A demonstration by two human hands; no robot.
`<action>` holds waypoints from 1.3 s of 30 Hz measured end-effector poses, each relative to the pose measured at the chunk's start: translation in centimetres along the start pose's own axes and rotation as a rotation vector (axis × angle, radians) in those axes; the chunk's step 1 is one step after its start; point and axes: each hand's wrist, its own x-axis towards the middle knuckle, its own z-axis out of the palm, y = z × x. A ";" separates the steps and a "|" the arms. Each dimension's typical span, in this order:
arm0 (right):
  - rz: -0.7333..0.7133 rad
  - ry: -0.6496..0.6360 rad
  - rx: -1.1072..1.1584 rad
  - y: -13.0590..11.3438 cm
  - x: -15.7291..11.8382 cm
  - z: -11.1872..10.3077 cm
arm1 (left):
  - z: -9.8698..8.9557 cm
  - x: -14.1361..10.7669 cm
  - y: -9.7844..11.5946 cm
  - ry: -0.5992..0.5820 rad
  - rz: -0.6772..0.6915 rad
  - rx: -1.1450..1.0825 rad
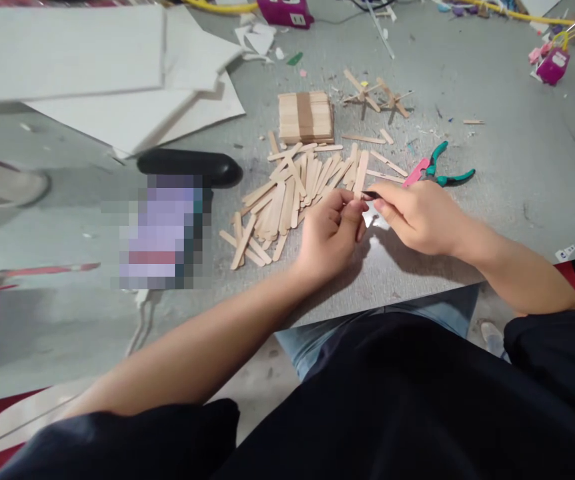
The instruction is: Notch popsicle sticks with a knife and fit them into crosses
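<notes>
My left hand [332,233] is closed on a wooden craft stick [362,172] that stands up from its fingers. Pinched in my right hand [420,217] is a small dark tool [370,195], its tip against the stick's lower part; its exact kind is too small to tell. A loose pile of craft sticks [280,203] lies left of and behind my hands. Behind the pile sits a banded bundle of sticks [305,117]. Pliers with teal handles [437,167] and a pink tool [416,171] lie just beyond my right hand.
White boards [67,53] cover the back left. A black case [190,167] and a pixelated phone [162,230] with a cable lie to the left. Two crossed-stick pieces [362,92] stand at the back, with scraps and purple socket boxes [552,65] further off.
</notes>
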 end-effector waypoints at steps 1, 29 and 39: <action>-0.005 -0.017 -0.020 -0.2 -0.1 0.0 | -0.1 -0.2 0.1 0.007 0.029 0.005; 0.028 -0.146 -0.376 -2.2 -0.9 -0.4 | -0.9 -1.8 2.5 0.039 -0.008 0.363; 0.038 -0.291 -0.362 -2.1 0.0 -1.1 | -1.3 -0.9 2.6 -0.020 -0.003 0.429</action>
